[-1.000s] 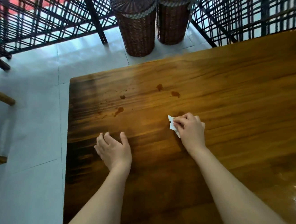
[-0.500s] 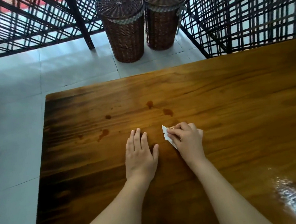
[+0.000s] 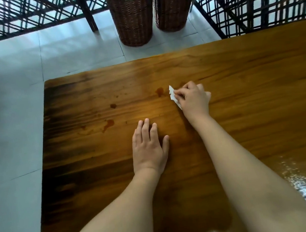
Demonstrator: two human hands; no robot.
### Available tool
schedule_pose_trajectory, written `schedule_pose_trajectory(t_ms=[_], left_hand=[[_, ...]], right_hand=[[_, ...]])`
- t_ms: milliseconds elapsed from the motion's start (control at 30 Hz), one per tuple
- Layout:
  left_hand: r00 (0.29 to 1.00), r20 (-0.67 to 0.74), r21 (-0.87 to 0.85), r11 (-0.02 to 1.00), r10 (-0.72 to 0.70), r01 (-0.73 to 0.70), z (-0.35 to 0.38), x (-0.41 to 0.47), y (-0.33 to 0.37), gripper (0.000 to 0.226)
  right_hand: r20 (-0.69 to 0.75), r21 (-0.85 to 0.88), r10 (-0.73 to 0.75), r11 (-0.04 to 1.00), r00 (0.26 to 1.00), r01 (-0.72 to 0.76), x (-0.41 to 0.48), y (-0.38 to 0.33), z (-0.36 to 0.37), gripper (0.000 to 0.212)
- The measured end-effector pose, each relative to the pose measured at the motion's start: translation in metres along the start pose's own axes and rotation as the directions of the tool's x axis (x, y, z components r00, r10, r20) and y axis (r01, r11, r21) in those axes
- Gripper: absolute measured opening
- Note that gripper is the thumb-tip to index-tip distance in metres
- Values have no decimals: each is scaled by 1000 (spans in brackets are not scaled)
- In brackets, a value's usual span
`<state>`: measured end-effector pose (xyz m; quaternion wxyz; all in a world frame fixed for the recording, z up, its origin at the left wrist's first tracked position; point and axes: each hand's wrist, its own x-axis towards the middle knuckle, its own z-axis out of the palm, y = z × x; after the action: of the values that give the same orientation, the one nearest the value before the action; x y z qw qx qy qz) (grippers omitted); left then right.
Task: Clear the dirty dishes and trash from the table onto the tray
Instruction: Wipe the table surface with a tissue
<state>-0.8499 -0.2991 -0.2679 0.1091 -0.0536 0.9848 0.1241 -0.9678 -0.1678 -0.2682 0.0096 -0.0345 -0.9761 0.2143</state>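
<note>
Right hand (image 3: 193,98) curls around and pinches tissue (image 3: 172,96), pressing it on table (image 3: 257,87) just right of a stain (image 3: 159,91), likely to wipe it; left hand (image 3: 150,149) lies flat, fingers straight, bracing.

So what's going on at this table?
A person's right hand pinches a white tissue against the wooden table, right beside a brown spill. The left hand rests flat on the wood, nearer the person. More brown spots lie to the left. No tray or dishes are in view.
</note>
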Motion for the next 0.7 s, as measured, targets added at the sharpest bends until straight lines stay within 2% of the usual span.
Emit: schedule_pose_trajectory(t_ms=[300, 433, 700], left_hand=[[999, -43, -34, 999, -1, -1, 2, -1, 0, 58], [999, -42, -39, 999, 5, -7, 1, -1, 0, 58], [999, -40, -34, 999, 3, -4, 1, -1, 0, 60]], right_hand=[[10, 39, -64, 997, 998, 63, -69, 28, -8, 23], [-9, 20, -77, 997, 997, 77, -55, 27, -8, 23], [-1, 13, -4, 1000, 1000, 4, -6, 9, -4, 26]])
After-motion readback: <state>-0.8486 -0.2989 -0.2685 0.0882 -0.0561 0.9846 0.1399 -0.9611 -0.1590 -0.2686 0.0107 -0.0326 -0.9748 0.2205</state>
